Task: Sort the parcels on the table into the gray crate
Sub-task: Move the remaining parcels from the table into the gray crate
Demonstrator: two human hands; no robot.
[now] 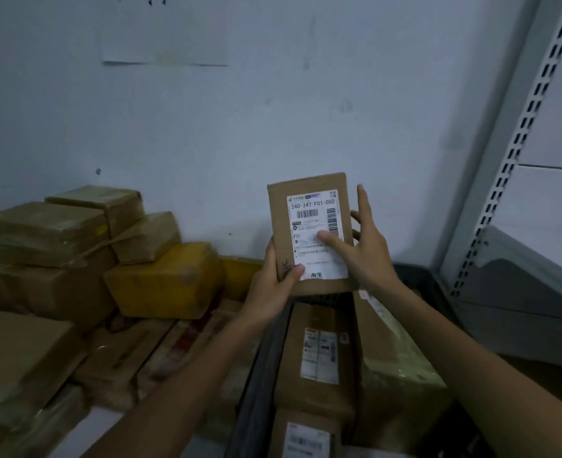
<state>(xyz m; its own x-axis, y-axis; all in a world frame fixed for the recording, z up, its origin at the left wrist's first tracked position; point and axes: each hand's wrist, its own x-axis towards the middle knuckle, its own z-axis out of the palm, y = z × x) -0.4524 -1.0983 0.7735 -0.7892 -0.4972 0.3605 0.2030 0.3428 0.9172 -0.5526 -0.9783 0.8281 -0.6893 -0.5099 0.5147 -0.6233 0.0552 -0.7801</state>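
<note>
My left hand (273, 285) grips bottom-left corner of small cardboard parcel (306, 185), thumb on front. My right hand (369, 256) pinches right side, thumb on white label (312, 206), pointer finger straight up. Parcel upright, just above gray crate (416, 274). I think: read label, then lay it flat by brown boxes (316, 352) in crate, no dropping. Cardboard thin, flat, smooth. Taped, crinkly parcels (164, 279) piled at left.

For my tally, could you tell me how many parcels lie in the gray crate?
3: a labelled carton at centre, a second labelled carton nearest the camera, a large taped carton on the right; others may be hidden.
</note>
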